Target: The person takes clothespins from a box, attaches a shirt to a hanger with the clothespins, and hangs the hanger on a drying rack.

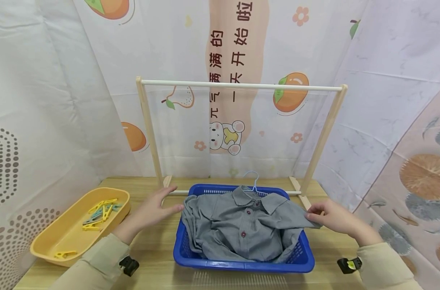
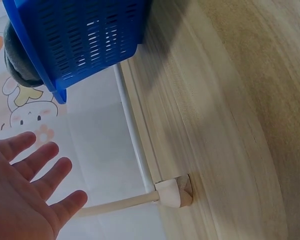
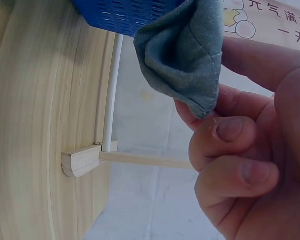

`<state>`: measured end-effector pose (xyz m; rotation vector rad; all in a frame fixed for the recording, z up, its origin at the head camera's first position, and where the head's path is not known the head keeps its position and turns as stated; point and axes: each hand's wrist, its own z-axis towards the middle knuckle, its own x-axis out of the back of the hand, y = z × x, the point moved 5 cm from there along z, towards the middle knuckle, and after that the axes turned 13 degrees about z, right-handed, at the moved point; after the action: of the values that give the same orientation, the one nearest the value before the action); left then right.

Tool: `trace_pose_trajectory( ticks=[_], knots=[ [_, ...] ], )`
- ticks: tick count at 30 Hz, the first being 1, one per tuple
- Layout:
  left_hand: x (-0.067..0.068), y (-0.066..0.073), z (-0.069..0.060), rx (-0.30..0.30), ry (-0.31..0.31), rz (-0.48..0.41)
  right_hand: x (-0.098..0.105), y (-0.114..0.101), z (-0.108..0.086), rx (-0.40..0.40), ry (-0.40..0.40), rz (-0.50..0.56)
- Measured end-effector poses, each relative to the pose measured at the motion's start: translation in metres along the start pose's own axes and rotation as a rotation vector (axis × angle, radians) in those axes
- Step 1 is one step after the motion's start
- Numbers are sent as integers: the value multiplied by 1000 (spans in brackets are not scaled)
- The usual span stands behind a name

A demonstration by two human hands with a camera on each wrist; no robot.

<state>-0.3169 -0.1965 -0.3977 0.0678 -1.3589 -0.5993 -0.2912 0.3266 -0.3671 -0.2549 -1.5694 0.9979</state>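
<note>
Curtains [image 1: 183, 141] round a wooden worktop [image 1: 325, 249], a grey shirt [image 1: 227, 225] in the basket [image 1: 243, 266]

On my head feed, fruit, flowers and dark lettering cover the back curtain, with dots on the one to my left and a marbled pattern to my right. Across the back of the worktop I see a rack [image 1: 238, 85], wooden at the posts, with a white bar along the top and another low down behind the basket.

I find the shirt lying collar up in the blue basket, its dark red buttons [image 1: 243, 234] facing me. A pale blue hanger [image 1: 255, 188] shows at the collar, its hook standing clear of the cloth.

On my right side, the right hand [image 1: 330, 217] pinches the end of a sleeve [image 1: 296, 215] between thumb and fingers, out past the basket's rim; the wrist feed shows me the cloth bunched there and the other fingers curled.

Over on the left, the left hand [image 1: 149, 211] has its fingers spread wide, with nothing in them. It is just beside the shirt, and I cannot tell whether the thumb touches the cloth.

Farther left I have a yellow tray [image 1: 69, 235]: yellow and teal clips [image 1: 104, 212] lie in a pile towards its far end, and one yellow clip [image 1: 65, 254] lies apart, near me.
</note>
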Motion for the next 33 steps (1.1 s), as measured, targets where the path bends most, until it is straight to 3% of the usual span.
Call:
trace_pose_trajectory(
  ticks=[16,25,33],
  knots=[
    [-6,-2,0,-3,-25,14,-1,4,-4,-122,13,52],
    [-7,-1,-1,4,-30,-2,0,3,-2,-93,23,11],
    [-8,0,0,-3,-35,2,-3,12,0,-204,33,94]
  ],
)
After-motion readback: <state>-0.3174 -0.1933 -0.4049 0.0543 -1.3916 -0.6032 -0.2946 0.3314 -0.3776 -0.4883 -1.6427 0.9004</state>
